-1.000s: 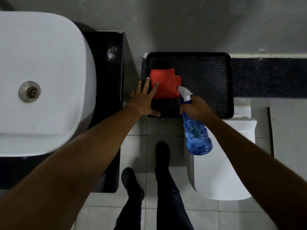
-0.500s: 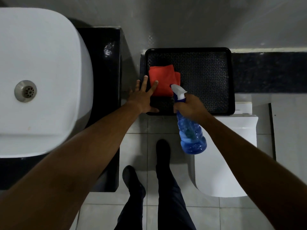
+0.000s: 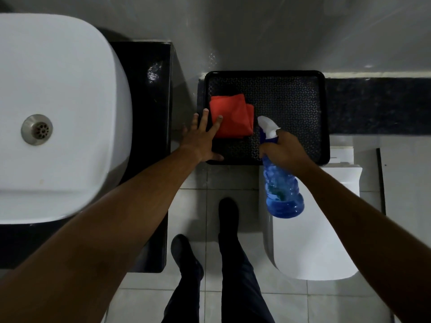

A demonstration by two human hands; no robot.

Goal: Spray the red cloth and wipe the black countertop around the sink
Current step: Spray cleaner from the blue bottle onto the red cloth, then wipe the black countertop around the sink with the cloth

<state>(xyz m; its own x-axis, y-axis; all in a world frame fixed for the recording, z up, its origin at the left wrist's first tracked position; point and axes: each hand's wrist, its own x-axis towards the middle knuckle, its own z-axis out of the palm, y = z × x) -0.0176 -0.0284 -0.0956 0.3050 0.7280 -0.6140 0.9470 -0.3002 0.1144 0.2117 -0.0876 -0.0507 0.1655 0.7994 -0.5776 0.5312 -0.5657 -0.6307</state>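
Observation:
A folded red cloth (image 3: 233,115) lies in the left part of a black tray (image 3: 291,99). My left hand (image 3: 201,141) rests flat on the tray's left edge, fingers spread, with fingertips on the cloth's left side. My right hand (image 3: 285,151) grips a blue spray bottle (image 3: 281,192); its white nozzle sits just right of the cloth and points toward it. The black countertop (image 3: 149,101) surrounds the white sink (image 3: 56,113) at the left.
The sink's metal drain (image 3: 36,129) is at far left. A white toilet (image 3: 314,229) stands below the tray on the right. A dark speckled ledge (image 3: 377,106) runs right of the tray. My legs and shoes (image 3: 228,229) stand on the pale tiled floor.
My left hand slid slightly further over the cloth's left edge. The spray bottle in my right hand edged closer to the cloth. The view shifted a little.

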